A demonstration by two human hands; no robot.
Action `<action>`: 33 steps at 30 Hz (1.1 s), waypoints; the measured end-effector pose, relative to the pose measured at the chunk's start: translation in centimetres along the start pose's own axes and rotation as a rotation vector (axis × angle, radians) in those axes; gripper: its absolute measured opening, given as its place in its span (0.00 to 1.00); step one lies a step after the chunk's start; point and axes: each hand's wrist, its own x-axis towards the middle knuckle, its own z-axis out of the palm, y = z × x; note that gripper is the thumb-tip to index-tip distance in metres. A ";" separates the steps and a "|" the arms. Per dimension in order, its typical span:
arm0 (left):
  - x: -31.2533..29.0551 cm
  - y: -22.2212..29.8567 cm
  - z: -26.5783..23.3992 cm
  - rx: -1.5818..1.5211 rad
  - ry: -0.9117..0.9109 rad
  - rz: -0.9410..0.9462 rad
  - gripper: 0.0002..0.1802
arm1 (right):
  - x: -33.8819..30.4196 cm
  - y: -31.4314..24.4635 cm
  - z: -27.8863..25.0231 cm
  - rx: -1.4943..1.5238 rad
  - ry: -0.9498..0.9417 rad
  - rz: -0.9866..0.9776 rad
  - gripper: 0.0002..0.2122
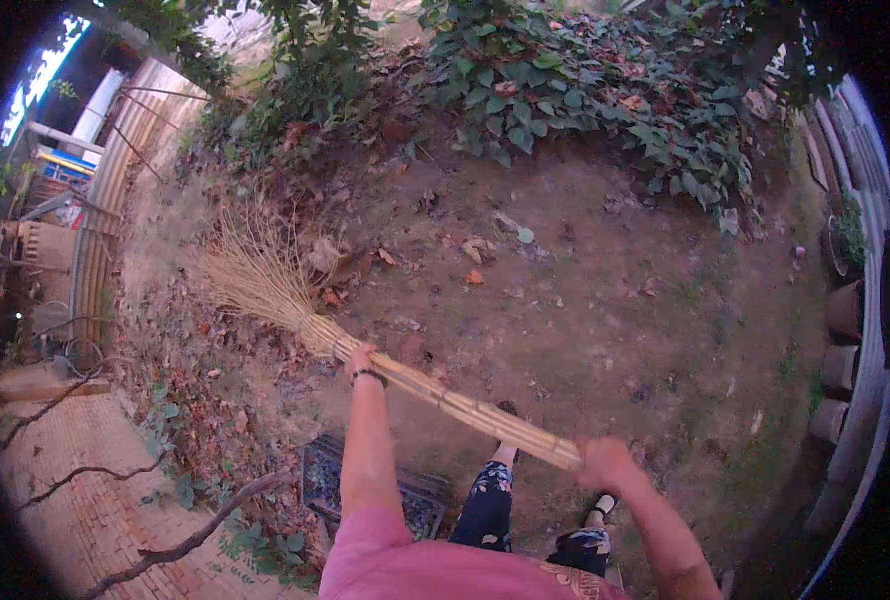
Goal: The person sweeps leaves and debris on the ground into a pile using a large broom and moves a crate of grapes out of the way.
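A long straw-coloured broom (445, 400) of bundled canes slants across the ground in front of me, its twig head (255, 270) fanned out to the far left. My left hand (362, 362) is wrapped round the handle just below the twigs, with a dark beaded bracelet at the wrist. At the handle's near right end my right hand (605, 465) is closed round the canes. The twigs spread over dirt and dry leaves (337, 297); whether their tips press on the ground I cannot tell.
Leafy green vines (545, 100) cover the far side. A dark plastic crate (323, 475) stands beside my legs. Bare branches (205, 535) cross a brick path (75, 490) at lower left. Several pots (841, 365) line the right edge, and dry leaves (475, 276) dot the bare soil.
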 end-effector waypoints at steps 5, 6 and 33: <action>-11.1 -6.9 -0.5 -0.206 -0.129 0.051 0.19 | -9.8 4.6 10.5 0.128 0.068 0.180 0.17; -12.4 -9.1 -1.1 -0.297 -0.157 -0.112 0.11 | -12.2 5.7 12.1 0.099 0.066 0.214 0.17; -7.4 -18.6 -8.1 0.007 -0.123 -0.479 0.09 | -11.3 4.0 17.0 0.184 -0.370 0.223 0.15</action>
